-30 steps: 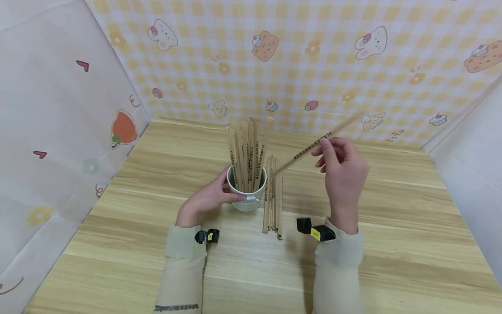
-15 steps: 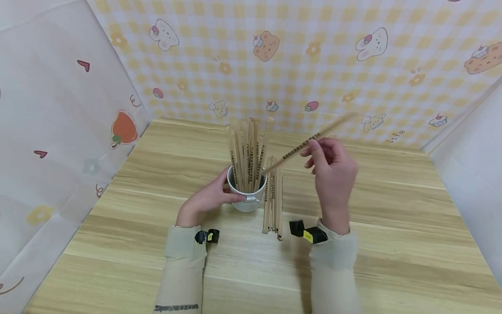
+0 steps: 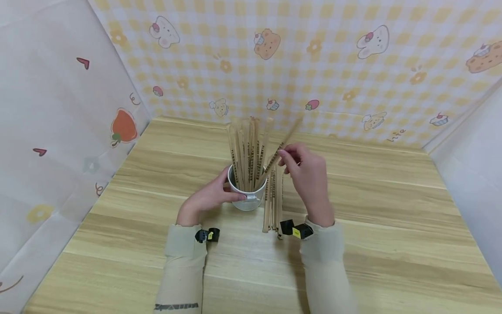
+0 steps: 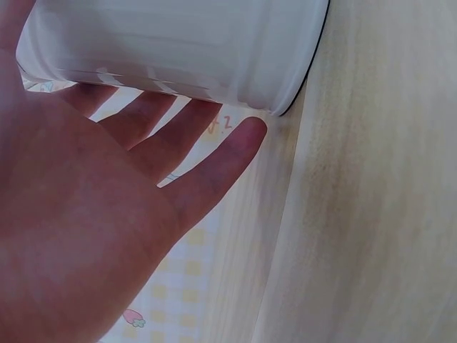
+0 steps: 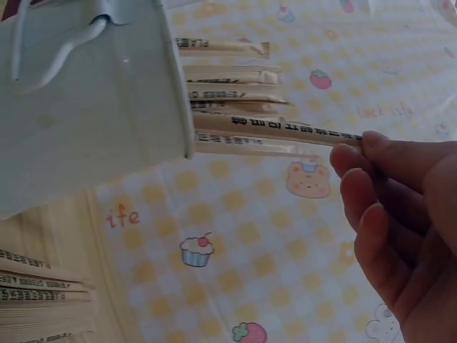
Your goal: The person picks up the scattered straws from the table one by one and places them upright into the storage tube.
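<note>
A small white metal bucket [image 3: 248,205] stands upright on the table with several paper-wrapped drinking straws [image 3: 243,152] leaning in it. My left hand [image 3: 209,194] holds the bucket from its left side, thumb on the front near the handle joint; in the left wrist view its fingers lie along the bucket wall [image 4: 178,43]. Between thumb and forefinger, my right hand [image 3: 310,174] pinches one wrapped straw [image 3: 289,133] partway along. That straw slants, its lower end inside the bucket's mouth; the right wrist view shows the pinched straw [image 5: 285,130] entering past the rim [image 5: 187,107].
Several more wrapped straws [image 3: 272,205] lie in a bunch on the wooden table [image 3: 388,218], just right of the bucket and below my right hand. A yellow checked cloth [image 3: 219,48] rises behind the table, and a white cloth [image 3: 51,109] stands at the left.
My right hand has moved left toward the bucket, and the straw has become steeper. Its lower end has gone from outside the rim to inside. The left hand keeps its hold.
</note>
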A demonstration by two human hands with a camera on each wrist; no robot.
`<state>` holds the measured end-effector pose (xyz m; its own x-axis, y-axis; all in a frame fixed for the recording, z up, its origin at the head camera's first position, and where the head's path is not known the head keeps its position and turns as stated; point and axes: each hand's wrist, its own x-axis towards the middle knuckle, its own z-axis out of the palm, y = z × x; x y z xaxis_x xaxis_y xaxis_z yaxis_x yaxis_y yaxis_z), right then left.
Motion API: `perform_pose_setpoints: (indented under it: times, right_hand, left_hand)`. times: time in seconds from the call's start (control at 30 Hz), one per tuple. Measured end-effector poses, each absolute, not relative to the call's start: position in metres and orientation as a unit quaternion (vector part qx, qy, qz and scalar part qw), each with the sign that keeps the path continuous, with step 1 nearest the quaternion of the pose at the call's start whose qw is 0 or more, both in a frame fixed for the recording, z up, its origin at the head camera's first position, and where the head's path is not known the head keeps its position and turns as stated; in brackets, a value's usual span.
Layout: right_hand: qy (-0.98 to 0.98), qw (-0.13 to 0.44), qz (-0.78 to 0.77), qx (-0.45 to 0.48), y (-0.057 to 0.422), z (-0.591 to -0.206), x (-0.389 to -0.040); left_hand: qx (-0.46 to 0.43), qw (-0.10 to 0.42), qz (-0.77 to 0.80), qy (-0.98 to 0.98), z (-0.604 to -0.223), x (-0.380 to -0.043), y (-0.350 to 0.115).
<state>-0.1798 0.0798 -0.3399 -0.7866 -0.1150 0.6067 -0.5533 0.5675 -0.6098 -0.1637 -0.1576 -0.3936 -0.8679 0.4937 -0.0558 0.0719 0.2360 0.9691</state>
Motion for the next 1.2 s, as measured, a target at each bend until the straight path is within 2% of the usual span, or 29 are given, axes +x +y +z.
perform_pose_setpoints:
  times: [0.37, 0.97, 1.2]
  right_hand:
    - [-0.884, 0.206, 0.363, 0.209, 0.067, -0.361, -0.188]
    - [-0.902, 0.177, 0.337, 0.204, 0.056, -0.369, -0.192]
    - [-0.908, 0.122, 0.359, 0.177, 0.062, -0.367, -0.192]
  left_hand:
    - [0.184, 0.179, 0.581, 0.772, -0.392, -0.164, -0.157]
    - [0.177, 0.181, 0.587, 0.769, -0.392, -0.165, -0.158]
    - [0.179, 0.173, 0.589, 0.769, -0.408, -0.171, -0.16]
